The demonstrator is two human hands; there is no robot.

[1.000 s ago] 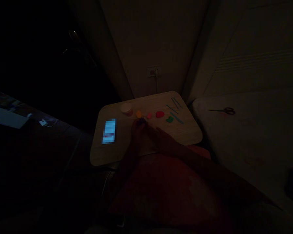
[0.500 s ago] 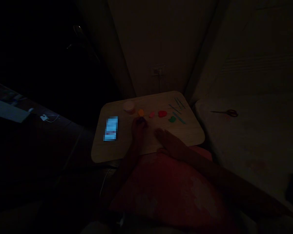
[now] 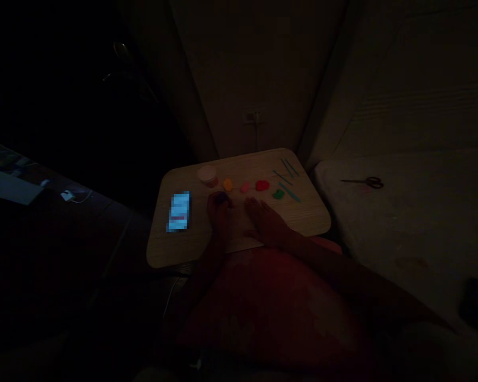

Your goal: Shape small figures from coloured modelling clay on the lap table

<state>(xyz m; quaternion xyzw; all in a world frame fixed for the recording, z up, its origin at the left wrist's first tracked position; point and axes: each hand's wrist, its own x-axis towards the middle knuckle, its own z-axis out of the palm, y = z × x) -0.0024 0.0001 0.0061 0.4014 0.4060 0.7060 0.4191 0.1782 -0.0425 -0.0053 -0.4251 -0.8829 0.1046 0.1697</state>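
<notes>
On the small wooden table (image 3: 199, 246), my left hand (image 3: 220, 209) has its fingers closed around a dark blue lump of modelling clay (image 3: 222, 197). My right hand (image 3: 265, 220) lies palm down on the tabletop, fingers stretched out, with nothing visible in it; what is under the palm is hidden. Just beyond the hands are lumps of clay in a row: orange (image 3: 227, 184), pink (image 3: 245, 187), red (image 3: 262, 185) and green (image 3: 278, 194). Several thin teal modelling tools (image 3: 290, 192) lie at the table's far right.
A lit phone (image 3: 179, 211) rests on the table's left side. Behind my left hand stands a pale-lidded tub (image 3: 207, 175). Scissors (image 3: 364, 182) lie on the light surface to the right. A wall socket (image 3: 254, 115) holds a plug. The room is very dark.
My right hand has slid a little forward and left along the tabletop. My left hand, still holding the blue clay, has shifted slightly left. The view has turned a little.
</notes>
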